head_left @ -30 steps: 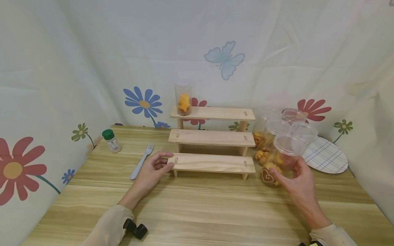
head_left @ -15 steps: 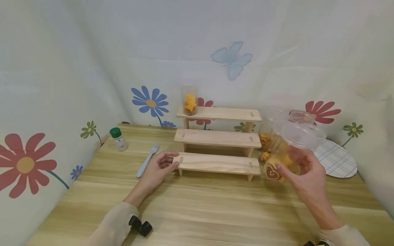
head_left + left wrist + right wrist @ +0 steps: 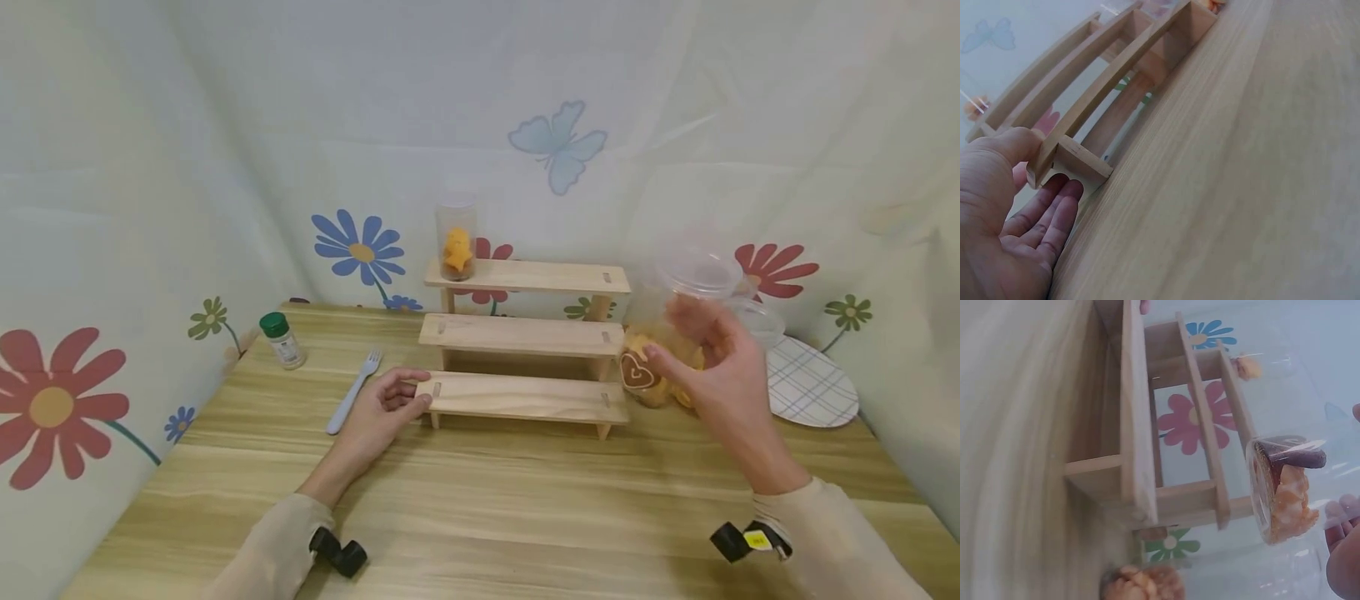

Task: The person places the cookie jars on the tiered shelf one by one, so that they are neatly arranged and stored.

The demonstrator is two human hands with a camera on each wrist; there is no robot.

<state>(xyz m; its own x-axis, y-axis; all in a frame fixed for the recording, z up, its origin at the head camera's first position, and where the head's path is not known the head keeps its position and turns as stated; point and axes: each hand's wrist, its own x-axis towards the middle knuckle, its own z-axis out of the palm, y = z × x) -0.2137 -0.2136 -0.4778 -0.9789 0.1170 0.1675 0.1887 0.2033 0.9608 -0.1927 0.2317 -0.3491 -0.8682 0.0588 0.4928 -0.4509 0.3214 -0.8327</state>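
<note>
Held jar (image 3: 1294,487) raised, nearer wooden shelf (image 3: 521,334)

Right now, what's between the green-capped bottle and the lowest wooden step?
A fork, then the left hand holding that step; the head view shows both.

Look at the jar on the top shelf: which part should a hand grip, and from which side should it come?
I'd grip the jar around the middle of its round wall, coming from the front left. It stands upright at the left end of the top shelf, with the patterned cloth behind it, so that side looks easiest.
</note>
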